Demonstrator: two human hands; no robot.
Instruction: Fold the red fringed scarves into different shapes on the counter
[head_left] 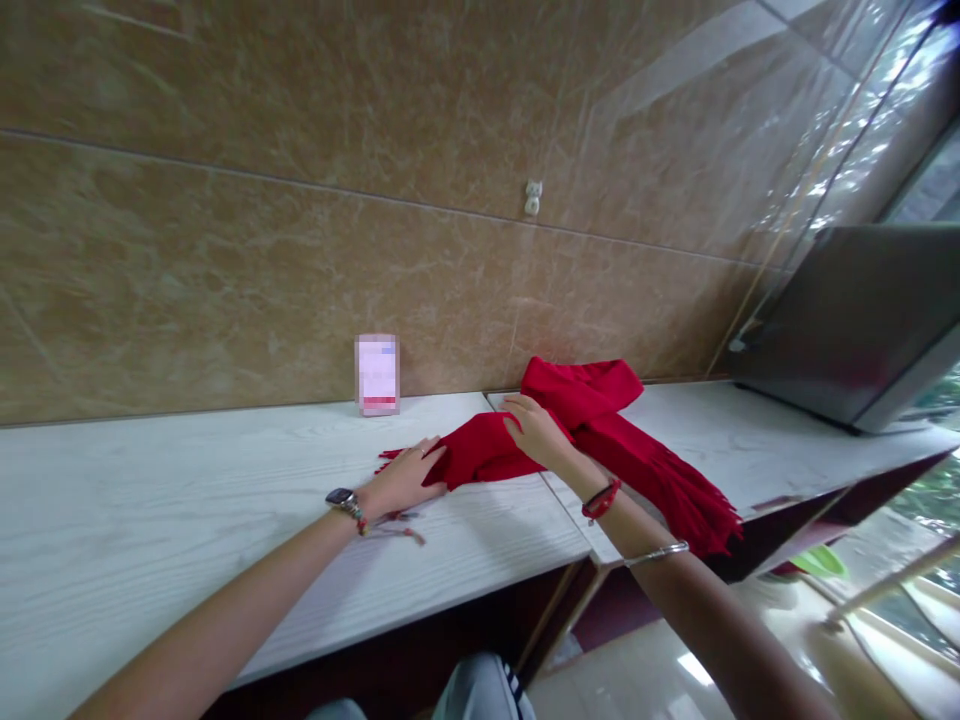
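Note:
A red scarf (480, 447) with fringed ends lies across the white wood-grain counter (187, 500). One end points left, a folded loop rests near the wall, and the other fringed end hangs toward the front edge at right. My left hand (405, 478) lies on the left part, close to the fringe, fingers spread over the cloth. On the middle of the scarf, by the fold, rests my right hand (536, 430) with its fingers stretched out and its palm down. Neither hand visibly grips the cloth.
A blurred phone-like panel (377, 375) leans upright against the tiled wall (300, 270). At the far right stands a large grey box-shaped appliance (847, 320). Below the counter at right is a green basin (821, 561). A seam divides the counter beneath the scarf.

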